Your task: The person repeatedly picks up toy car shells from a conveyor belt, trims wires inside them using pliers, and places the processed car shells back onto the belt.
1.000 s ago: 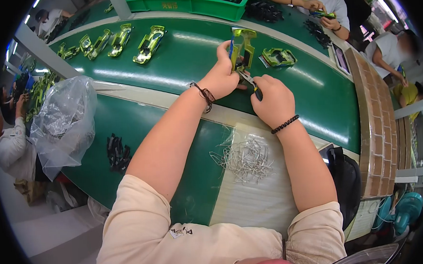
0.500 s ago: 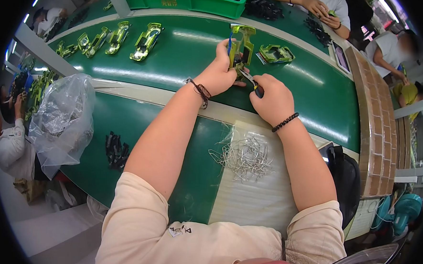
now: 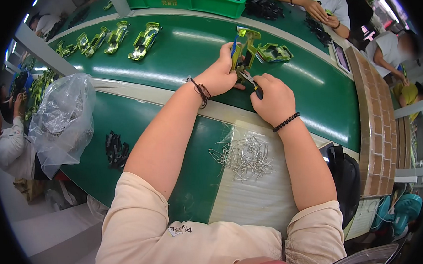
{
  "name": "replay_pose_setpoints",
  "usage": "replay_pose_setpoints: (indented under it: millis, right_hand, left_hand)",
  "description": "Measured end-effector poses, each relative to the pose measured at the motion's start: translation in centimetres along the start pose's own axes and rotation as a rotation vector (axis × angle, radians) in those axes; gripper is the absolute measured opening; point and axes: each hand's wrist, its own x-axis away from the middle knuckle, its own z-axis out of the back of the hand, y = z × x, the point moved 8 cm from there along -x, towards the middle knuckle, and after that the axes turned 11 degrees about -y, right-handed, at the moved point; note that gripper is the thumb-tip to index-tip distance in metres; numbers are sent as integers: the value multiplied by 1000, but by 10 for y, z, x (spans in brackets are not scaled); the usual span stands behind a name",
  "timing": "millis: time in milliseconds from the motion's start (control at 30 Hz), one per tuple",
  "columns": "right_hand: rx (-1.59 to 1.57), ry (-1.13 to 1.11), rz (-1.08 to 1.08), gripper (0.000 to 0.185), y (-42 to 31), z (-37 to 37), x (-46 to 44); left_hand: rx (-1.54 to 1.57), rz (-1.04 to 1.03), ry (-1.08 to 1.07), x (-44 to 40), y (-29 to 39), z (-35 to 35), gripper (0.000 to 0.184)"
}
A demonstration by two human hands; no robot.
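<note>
My left hand (image 3: 219, 75) is closed around a yellow-green toy car body (image 3: 250, 36), which it holds tilted up above the green belt. In my right hand (image 3: 273, 98) is a pair of pliers (image 3: 257, 88), gripped by dark handles. The jaws meet the near end of the car body; whether they pinch a part there is too small to tell. Just right of it another green car body (image 3: 275, 52) lies on the belt. Nearer to me, a pile of bent metal wires (image 3: 245, 158) rests on a white foam sheet (image 3: 253, 204).
Several green car bodies (image 3: 144, 42) stand in a row at the belt's left. A clear plastic bag (image 3: 62, 120) and black parts (image 3: 116, 150) lie on the left. A green tray (image 3: 190, 0) is at the back. Brown boxes (image 3: 375, 128) stand right. Other people work around.
The held car body has tipped slightly and shifted a little right and down. The bodies on the belt have slid slightly left. The pliers stay at the car body's near end.
</note>
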Motion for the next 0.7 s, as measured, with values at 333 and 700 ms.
replay_pose_setpoints:
  millis: [333,700]
  right_hand:
    - [-194,245,12,24,35,15,-10]
    - [-304,151,91,14,49,-6,-21]
  left_hand:
    - [382,-13,691,27,-21,91,56]
    - [-337,278,1168,76,-20,142,52]
